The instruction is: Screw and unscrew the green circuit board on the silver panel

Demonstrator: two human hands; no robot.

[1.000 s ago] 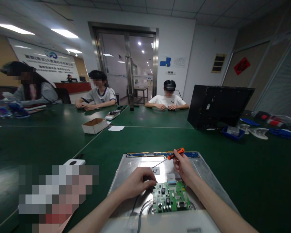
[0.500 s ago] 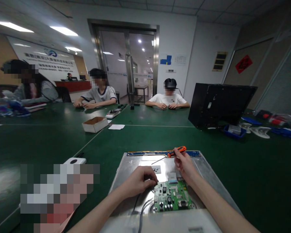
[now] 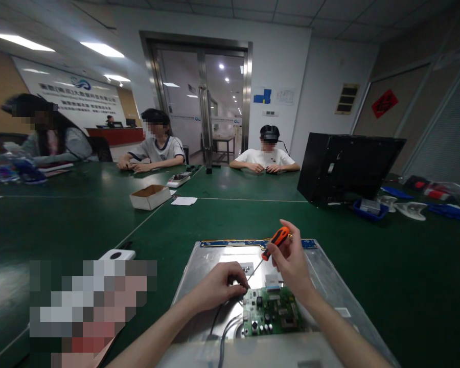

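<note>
A metal display panel [image 3: 199, 266] lies on the green table, with a green circuit board [image 3: 270, 312] on its near part and a thin blue board [image 3: 230, 244] along its far edge. My right hand [image 3: 291, 258] holds an orange and black screwdriver [image 3: 278, 241], its shaft slanting down to the left. The screwdriver's tip is by the fingertips of my left hand [image 3: 224, 286], at the board's upper left corner. Those left fingers are pinched together; anything between them is too small to tell. Dark cables [image 3: 224, 337] run beside the board.
A white box [image 3: 150, 198] and a white paper [image 3: 184, 201] lie farther back. At the right stand a black monitor housing [image 3: 345, 166] and a blue tray [image 3: 370, 208]. Three people sit across the table. A white device [image 3: 118, 254] lies at the left.
My right hand has turned and tilted the screwdriver more steeply, bringing its tip down and toward my left fingertips. My left hand has stayed in place.
</note>
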